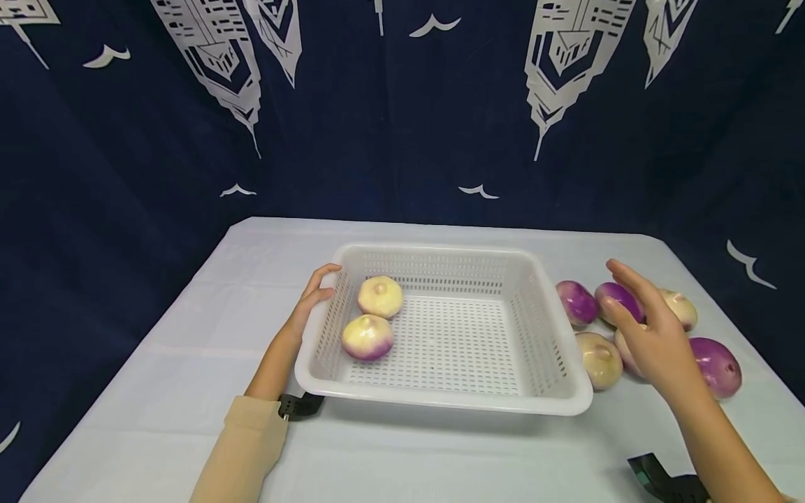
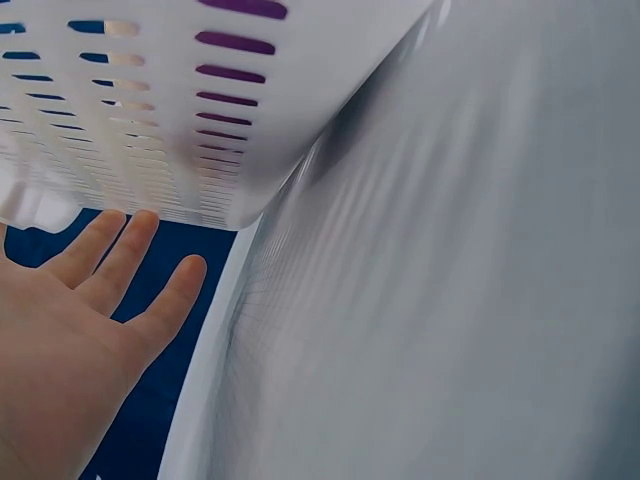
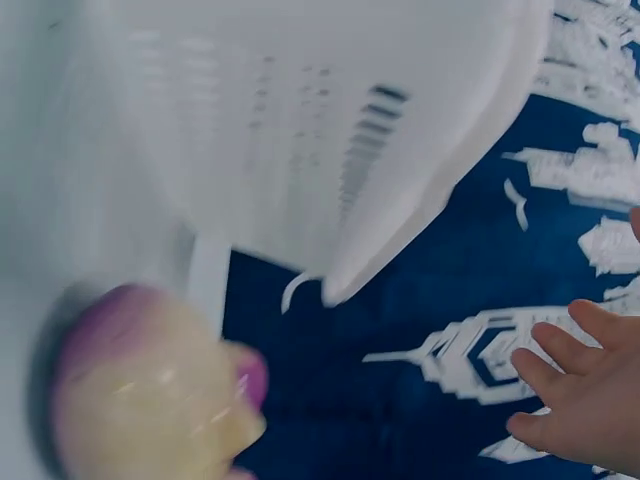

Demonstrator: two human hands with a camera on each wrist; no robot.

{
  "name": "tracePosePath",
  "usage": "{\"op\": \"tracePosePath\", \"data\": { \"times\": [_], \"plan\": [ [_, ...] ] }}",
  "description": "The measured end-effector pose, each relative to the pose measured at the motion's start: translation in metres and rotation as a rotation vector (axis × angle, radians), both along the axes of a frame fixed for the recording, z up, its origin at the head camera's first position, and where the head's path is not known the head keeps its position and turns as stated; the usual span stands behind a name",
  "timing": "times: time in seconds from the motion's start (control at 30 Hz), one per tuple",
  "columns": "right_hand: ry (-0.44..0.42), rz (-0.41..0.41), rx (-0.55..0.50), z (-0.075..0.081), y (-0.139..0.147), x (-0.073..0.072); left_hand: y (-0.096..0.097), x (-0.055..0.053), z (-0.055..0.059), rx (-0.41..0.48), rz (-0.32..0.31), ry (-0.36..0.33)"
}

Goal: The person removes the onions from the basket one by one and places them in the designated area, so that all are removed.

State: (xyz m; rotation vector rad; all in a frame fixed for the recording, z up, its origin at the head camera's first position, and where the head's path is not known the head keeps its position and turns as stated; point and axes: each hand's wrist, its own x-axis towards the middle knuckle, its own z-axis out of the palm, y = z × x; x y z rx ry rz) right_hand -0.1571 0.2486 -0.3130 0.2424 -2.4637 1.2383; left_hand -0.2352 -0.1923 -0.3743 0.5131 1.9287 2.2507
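Note:
A white slotted plastic basket (image 1: 434, 402) stands on the table with two pale yellow-and-purple onions, one onion (image 1: 380, 296) behind the other onion (image 1: 367, 338), at its left end. My left hand (image 1: 312, 293) is at the basket's left side, fingertips right at the rim. In the left wrist view its fingers (image 2: 118, 275) are spread and fairly straight against the slotted wall. To the right, my right hand (image 1: 657, 339) is raised over a group of onions, fingers extended and holding nothing. It partly hides a pale onion (image 1: 622, 349). A purple onion (image 1: 715, 367) lies beside that wrist.
More onions lie close to the basket's right wall, among them a purple onion (image 1: 577, 302) and a pale onion (image 1: 599, 360). A white cloth covers the table (image 1: 189, 335). Dark blue patterned fabric (image 1: 390, 140) hangs behind it.

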Motion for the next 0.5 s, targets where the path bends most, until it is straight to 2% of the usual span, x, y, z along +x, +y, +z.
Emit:
{"op": "tracePosePath", "data": {
  "times": [0.13, 0.23, 0.37, 0.5],
  "plan": [
    [0.037, 0.069, 0.016, 0.013, -0.010, -0.003, 0.000, -0.002, 0.001, -0.014, 0.007, 0.014],
    [0.040, 0.130, -0.010, 0.023, -0.019, -0.004, 0.000, -0.003, 0.002, -0.021, 0.009, 0.014],
    [0.005, 0.185, -0.046, 0.035, -0.030, -0.006, 0.000, -0.001, 0.002, -0.017, 0.001, 0.007],
    [-0.050, 0.202, -0.046, 0.046, -0.042, -0.008, 0.000, 0.001, 0.002, -0.021, 0.000, 0.005]
  ]
}}
